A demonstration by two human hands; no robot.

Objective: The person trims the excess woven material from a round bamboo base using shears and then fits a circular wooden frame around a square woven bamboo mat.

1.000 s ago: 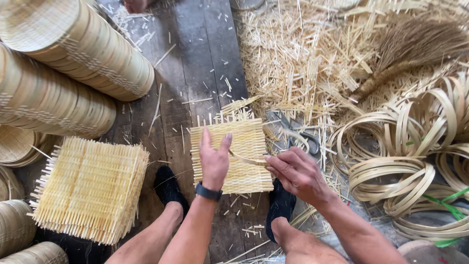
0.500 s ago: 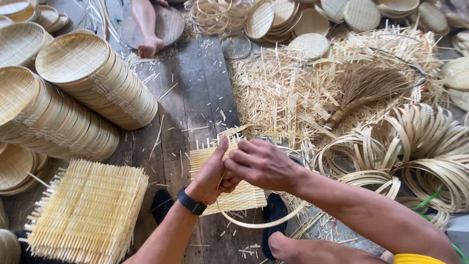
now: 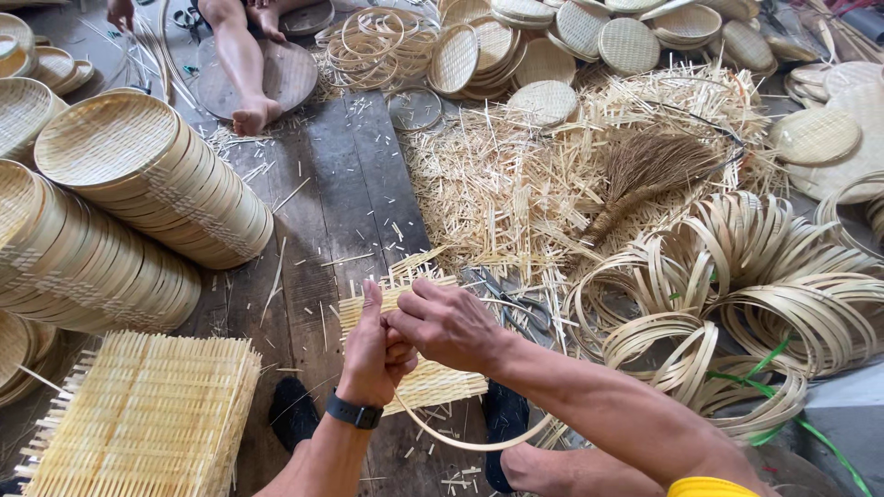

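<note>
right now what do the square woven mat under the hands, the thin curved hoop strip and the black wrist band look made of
The pale square woven mat looks like split bamboo: flat matte straw-coloured slats interlaced, ends fraying loose. The thin curved hoop strip seems the same bamboo, one smooth bent sliver, unvarnished. The black wrist band on the left hand looks like matte rubber or silicone, though that is uncertain. The right hand meets the left over the mat.

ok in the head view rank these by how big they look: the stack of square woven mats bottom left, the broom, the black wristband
1. stack of square woven mats, largest, though nearest the camera
2. broom, farther off
3. black wristband on the left hand, clearly smallest
</note>
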